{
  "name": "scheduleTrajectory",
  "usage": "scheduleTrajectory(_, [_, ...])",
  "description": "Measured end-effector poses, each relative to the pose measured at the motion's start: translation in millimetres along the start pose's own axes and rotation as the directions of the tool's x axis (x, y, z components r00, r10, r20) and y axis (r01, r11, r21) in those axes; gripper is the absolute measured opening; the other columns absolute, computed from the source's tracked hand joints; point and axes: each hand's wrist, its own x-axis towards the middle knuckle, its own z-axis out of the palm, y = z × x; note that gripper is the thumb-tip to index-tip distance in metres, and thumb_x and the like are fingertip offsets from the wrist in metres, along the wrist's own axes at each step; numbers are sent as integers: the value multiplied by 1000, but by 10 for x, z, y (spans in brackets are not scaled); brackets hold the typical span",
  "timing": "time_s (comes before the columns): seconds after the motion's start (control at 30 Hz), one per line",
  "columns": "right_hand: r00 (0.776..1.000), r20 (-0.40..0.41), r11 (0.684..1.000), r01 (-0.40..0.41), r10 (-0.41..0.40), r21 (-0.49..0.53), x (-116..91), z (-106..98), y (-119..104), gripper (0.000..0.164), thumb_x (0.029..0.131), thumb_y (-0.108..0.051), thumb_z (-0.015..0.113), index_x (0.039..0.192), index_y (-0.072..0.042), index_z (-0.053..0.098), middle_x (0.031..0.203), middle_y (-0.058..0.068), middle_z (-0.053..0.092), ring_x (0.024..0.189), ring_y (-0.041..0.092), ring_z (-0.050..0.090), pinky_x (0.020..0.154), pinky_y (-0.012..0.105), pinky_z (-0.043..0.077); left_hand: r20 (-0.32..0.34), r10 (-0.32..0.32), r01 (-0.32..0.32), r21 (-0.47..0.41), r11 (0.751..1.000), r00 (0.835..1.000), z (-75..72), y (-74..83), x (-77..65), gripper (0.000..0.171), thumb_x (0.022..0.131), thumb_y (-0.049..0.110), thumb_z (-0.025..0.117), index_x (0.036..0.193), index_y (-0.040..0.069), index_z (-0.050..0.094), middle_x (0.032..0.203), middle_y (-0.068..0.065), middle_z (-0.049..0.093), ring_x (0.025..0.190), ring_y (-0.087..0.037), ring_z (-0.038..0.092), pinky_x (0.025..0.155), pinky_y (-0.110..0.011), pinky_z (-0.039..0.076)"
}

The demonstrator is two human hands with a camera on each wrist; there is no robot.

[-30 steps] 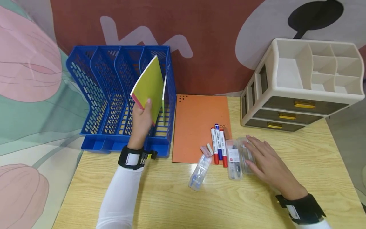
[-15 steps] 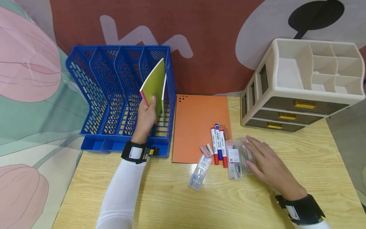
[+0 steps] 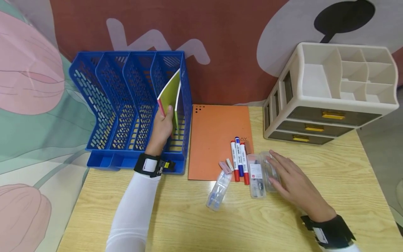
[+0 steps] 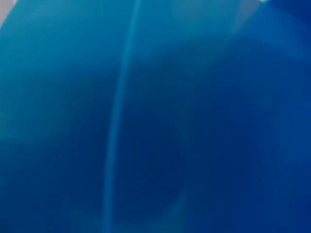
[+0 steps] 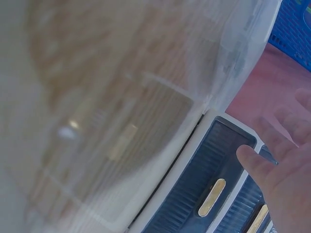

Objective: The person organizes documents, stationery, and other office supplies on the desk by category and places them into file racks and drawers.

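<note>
My left hand (image 3: 161, 127) grips a yellow-green notebook (image 3: 169, 91) by its lower part, thumb on the cover. The notebook stands tilted in the rightmost slot of the blue file rack (image 3: 126, 56). Close on its right is a second thin book (image 3: 177, 112), mostly seen edge-on. The left wrist view holds only a blurred blue surface, without the hand. My right hand (image 3: 294, 183) lies with relaxed fingers at a clear plastic case (image 3: 267, 168); whether it presses on it I cannot tell. In the right wrist view, this hand (image 5: 286, 179) has its fingers spread.
An orange folder (image 3: 217, 136) lies between the rack and a white drawer unit (image 3: 299, 94). On and around it are several markers (image 3: 240, 157), erasers (image 3: 225, 167), a clear case with a label (image 3: 256, 180) and a clear dispenser-like item (image 3: 218, 192).
My left hand has moved right, bringing the notebook lower in the slot and up against the thin book. The right hand has stayed in place.
</note>
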Motion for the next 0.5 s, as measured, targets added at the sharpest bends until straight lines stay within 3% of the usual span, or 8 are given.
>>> scheduleTrajectory(0.27, [1000,-5,1000,-24,24,-4,-5,-9,-30,82,90,-28,76,161,-14,37,168,11,33,146,39,42,129,43,24,45,-9,7,56,998,999,29,-23,73,57,112,36,38,159,4,36,158,-23,44,146,-33,41,123,-49,32])
scheduleTrajectory(0.5, [999,-14,999,-42,42,3,-16,-23,-36,81,90,-29,76,160,-12,38,167,12,35,143,42,45,122,51,34,146,33,-36,22,999,989,42,-59,80,57,113,32,32,165,9,22,168,-16,30,156,-25,25,130,-39,18])
